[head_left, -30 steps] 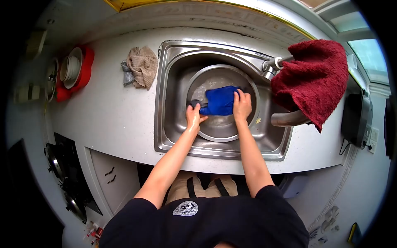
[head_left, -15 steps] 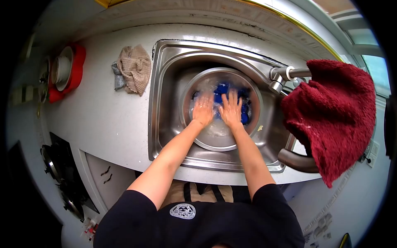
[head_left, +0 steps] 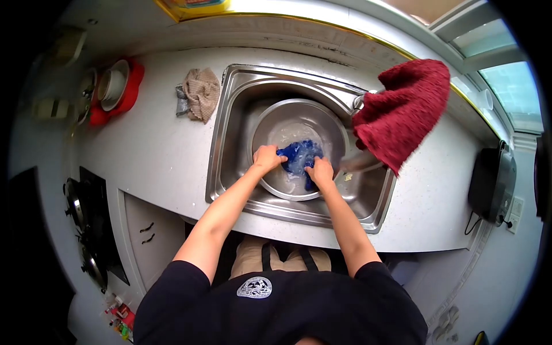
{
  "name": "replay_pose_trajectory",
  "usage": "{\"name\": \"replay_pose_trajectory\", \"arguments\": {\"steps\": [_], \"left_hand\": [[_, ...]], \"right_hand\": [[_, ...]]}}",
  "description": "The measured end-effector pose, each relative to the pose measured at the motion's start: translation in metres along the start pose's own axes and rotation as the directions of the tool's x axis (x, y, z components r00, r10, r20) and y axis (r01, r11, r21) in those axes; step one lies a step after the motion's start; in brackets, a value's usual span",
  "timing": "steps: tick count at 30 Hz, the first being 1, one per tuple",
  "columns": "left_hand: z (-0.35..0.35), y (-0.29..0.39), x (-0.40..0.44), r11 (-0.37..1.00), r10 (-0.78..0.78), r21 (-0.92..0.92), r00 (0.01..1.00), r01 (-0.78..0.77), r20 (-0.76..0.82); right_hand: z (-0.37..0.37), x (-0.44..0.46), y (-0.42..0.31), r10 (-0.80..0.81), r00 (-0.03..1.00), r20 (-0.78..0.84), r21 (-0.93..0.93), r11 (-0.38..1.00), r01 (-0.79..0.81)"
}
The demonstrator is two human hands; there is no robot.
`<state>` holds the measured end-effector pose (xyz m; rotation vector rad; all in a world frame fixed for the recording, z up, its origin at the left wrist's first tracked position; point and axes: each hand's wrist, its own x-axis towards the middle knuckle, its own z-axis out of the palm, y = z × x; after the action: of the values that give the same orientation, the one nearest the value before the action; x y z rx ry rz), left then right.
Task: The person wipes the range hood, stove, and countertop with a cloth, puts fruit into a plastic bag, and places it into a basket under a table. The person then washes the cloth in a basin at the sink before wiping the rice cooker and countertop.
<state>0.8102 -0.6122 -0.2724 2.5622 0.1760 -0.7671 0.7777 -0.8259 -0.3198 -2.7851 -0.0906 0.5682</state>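
Observation:
A wet blue cloth [head_left: 299, 155] is bunched in the water of a round steel basin [head_left: 260, 123]. My left hand [head_left: 267, 158] closes on the cloth's left end, thumb towards the middle. On its right side, my right hand [head_left: 320, 171] grips another part with curled fingers. The cloth spreads between both hands, with pale foam or splashing water over it. The basin stands inside a steel sink [head_left: 227, 138].
A fluffy red towel [head_left: 405, 109] hangs over the faucet, hiding most of it. Left of the sink lies a beige checked rag [head_left: 202, 95]. Farther left stands a red tray [head_left: 135, 86] with bowls. A black appliance [head_left: 491, 184] is at the right, and a stove [head_left: 103, 224] at the left.
My hands went from lying flat with fingers spread over the cloth to gripping it at both sides. The cloth is gathered between them. The view has shifted; the towel appears farther left and higher.

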Motion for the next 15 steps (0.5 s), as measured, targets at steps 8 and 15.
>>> {"name": "replay_pose_trajectory", "arguments": {"steps": [8,15], "left_hand": [[-0.089,0.078,-0.095,0.816,0.527,-0.107,0.806,-0.569,-0.270],[-0.166,0.119,-0.141,0.737,0.599,-0.097,0.713,-0.669,-0.364]], "right_hand": [[-0.103,-0.009,-0.026,-0.148,0.964,-0.223,0.327,0.920,0.217],[-0.178,-0.005,-0.042,-0.602,0.789,-0.124,0.801,0.408,0.438]]}}
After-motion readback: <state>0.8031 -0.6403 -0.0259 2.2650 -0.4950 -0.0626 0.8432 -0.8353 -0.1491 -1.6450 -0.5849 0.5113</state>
